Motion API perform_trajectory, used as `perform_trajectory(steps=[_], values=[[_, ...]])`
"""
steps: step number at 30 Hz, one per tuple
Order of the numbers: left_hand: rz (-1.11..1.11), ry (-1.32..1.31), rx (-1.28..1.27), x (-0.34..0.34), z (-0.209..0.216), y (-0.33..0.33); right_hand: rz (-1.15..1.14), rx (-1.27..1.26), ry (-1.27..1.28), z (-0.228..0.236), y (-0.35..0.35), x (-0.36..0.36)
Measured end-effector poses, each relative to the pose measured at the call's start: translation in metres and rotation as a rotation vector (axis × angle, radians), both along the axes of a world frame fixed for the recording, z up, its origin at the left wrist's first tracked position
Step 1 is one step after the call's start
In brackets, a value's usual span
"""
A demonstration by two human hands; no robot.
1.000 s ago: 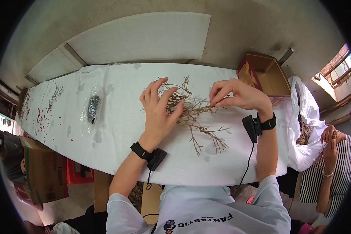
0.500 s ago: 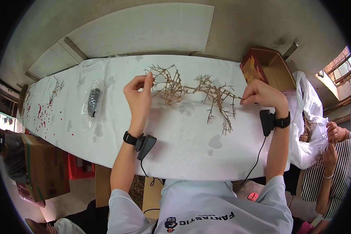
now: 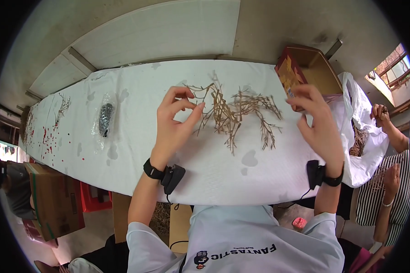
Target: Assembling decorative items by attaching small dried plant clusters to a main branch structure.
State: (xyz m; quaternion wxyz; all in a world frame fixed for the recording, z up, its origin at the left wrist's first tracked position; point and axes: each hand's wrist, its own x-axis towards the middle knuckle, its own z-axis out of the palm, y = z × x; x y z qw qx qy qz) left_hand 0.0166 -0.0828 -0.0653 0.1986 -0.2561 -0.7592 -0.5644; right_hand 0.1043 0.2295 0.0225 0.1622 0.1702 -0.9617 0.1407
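A dry, brown, many-forked twig branch (image 3: 223, 113) lies over the white-covered table in front of me. My left hand (image 3: 175, 120) is at its left end, thumb and fingers curved and apart, with the fingertips close to the thin outer twigs. Whether they touch the twigs I cannot tell. My right hand (image 3: 321, 120) is off the branch's right end, open, with its fingers spread and nothing in them. Part of the branch's upper edge is blurred. Black straps with small devices circle both my wrists.
An open box (image 3: 316, 73) stands at the back right, beside a white plastic bag (image 3: 371, 136) of brown twigs. A bubble-wrapped dark object (image 3: 106, 119) lies at left, near small red bits (image 3: 48, 139) and another twig (image 3: 63, 108). A striped-shirted person (image 3: 381, 195) is at right.
My right hand has let go of the branch's right end and opened. My left hand has moved right, its fingers opening. The branch has turned and bunched closer together.
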Motion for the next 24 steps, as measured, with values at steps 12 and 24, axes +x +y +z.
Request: perform_trajectory(steps=[12,24], values=[[0.139,-0.25,-0.123,0.058,-0.006,-0.038,0.291,-0.444,-0.275,-0.061,-0.109,-0.059],[-0.441,-0.759,0.131,0.01,0.008,-0.023,0.46,-0.659,-0.336,-0.066,-0.104,-0.056]])
